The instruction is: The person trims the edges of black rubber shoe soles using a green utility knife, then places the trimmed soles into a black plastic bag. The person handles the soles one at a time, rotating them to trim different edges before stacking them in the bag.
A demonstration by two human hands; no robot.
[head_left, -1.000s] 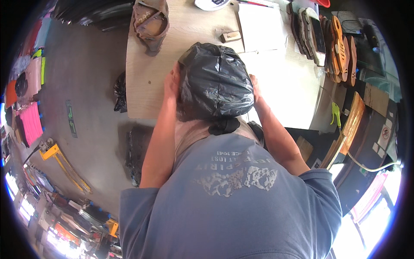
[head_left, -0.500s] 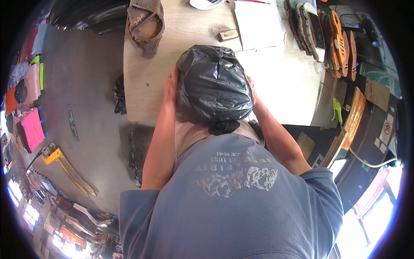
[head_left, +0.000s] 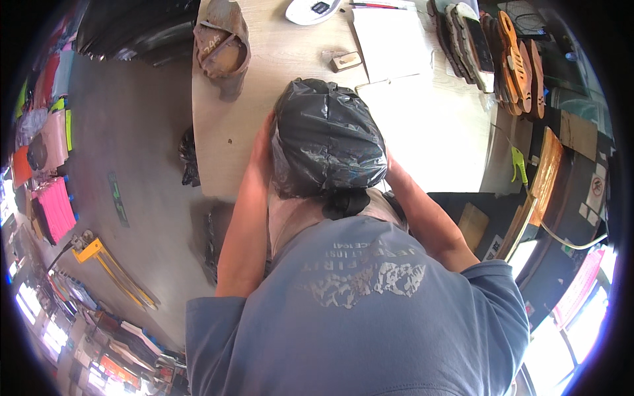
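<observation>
A bulging bundle in a shiny black plastic bag (head_left: pixel 327 142) sits at the near edge of the table, right in front of my body. My left hand (head_left: pixel 264 138) presses along its left side, the fingers mostly hidden behind the plastic. On the opposite side my right hand (head_left: pixel 388 157) grips the bag, largely covered by its bulge. What fills the bag cannot be seen. Below its near edge a dark object (head_left: pixel 347 203) shows against my light trousers.
On the pale table (head_left: pixel 231 158) lie a brown moulded piece (head_left: pixel 223 56), a small wooden block (head_left: pixel 347 62), a white dish (head_left: pixel 300 12) and paper (head_left: pixel 389 49). Sole-shaped templates (head_left: pixel 515 69) stand at the far right. A green air gun (head_left: pixel 518 165) hangs there. A yellow pallet truck (head_left: pixel 99 257) stands left.
The bag has come slightly nearer to my body and its outline looks flatter at the near edge. Both hands stay at its sides, the right one now less visible.
</observation>
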